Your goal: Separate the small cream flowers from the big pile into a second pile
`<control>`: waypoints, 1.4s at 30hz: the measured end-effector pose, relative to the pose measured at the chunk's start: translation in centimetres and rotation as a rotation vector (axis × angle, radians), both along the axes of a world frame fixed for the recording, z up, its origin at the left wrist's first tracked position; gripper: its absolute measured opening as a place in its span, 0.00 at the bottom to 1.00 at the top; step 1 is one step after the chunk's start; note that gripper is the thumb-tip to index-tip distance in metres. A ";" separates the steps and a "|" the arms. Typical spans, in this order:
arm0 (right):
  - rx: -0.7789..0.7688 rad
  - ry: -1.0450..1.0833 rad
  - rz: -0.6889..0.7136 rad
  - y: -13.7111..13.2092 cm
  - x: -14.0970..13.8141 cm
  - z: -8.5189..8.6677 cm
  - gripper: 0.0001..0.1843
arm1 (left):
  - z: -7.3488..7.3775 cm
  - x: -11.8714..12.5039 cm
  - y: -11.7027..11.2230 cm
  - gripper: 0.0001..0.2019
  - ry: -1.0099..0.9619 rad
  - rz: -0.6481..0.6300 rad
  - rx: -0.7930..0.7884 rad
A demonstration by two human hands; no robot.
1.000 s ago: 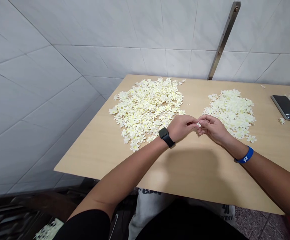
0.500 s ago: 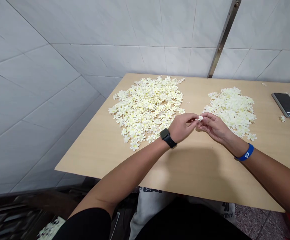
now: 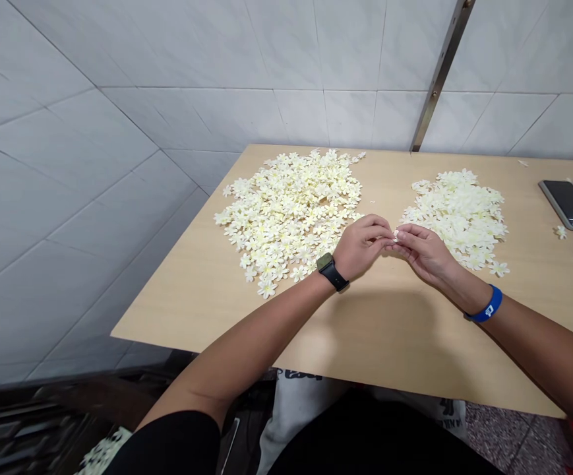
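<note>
"White piece (image 3: 395,235) is at your fingertips, over the counter (image 3: 187,290), between your two heaps."
"Your left hand (image 3: 362,245) and right hand (image 3: 425,254) meet there, thumbs and fingers drawn nearly together. Both seem to pinch it, though your fingers hide most of it."
"How far along are you?"
"Partway, by my judgement: this one is in hand, and on neither heap. On your left lies the broad flower heap (image 3: 291,211), with yellow centres showing; on your right, the smaller, paler heap (image 3: 459,214)."
"Which one is your finished work?"
"I can't tell, so how much you have left stays uncertain."
</note>
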State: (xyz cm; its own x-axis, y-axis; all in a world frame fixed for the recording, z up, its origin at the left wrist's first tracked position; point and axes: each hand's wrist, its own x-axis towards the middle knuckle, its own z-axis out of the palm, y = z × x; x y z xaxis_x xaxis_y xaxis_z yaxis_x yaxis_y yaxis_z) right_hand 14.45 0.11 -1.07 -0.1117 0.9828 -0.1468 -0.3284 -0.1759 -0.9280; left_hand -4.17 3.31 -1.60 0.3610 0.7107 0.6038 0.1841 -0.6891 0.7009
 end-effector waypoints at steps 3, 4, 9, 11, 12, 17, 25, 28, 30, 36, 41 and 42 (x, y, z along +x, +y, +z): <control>0.000 -0.056 -0.041 -0.2 -0.3 0.0 0.21 | 0.1 0.0 0.0 0.06 0.116 0.016 -0.001; 0.006 -0.076 -0.052 -0.2 -0.4 0.0 0.21 | 0.1 0.0 -0.1 0.06 0.153 0.012 -0.019; 0.049 -0.135 -0.086 -0.2 -0.6 0.5 0.21 | 0.1 -0.3 0.3 0.08 0.291 0.007 0.091; 0.062 -0.155 -0.088 -0.1 -0.6 0.7 0.21 | 0.1 -0.6 0.7 0.09 0.357 -0.009 0.220; 0.069 -0.167 -0.088 -0.1 -0.6 0.7 0.21 | 0.2 -0.7 0.8 0.10 0.395 -0.016 0.273; 0.106 -0.208 -0.081 0.1 -0.5 0.3 0.19 | 0.8 -1.1 0.6 0.13 0.569 0.032 0.407; 0.112 -0.184 -0.053 0.1 -0.7 -0.2 0.18 | -0.2 -0.5 0.6 0.11 0.591 0.096 0.390; 0.079 -0.107 -0.011 0.1 -0.6 -0.2 0.18 | -0.3 -0.4 0.6 0.11 0.579 0.148 0.380; 0.040 -0.052 0.011 0.1 -0.4 -0.2 0.21 | -0.1 -0.6 0.7 0.11 0.559 0.155 0.380; -0.015 0.002 0.012 0.6 0.2 -0.2 0.22 | 0.1 -0.9 1.0 0.11 0.449 0.051 0.407; -0.021 -0.032 -0.007 0.4 -0.1 0.0 0.21 | 0.0 -0.4 0.7 0.13 0.461 0.028 0.394; -0.014 -0.050 -0.008 0.3 -0.1 0.1 0.21 | 0.0 -0.3 0.6 0.13 0.474 0.029 0.380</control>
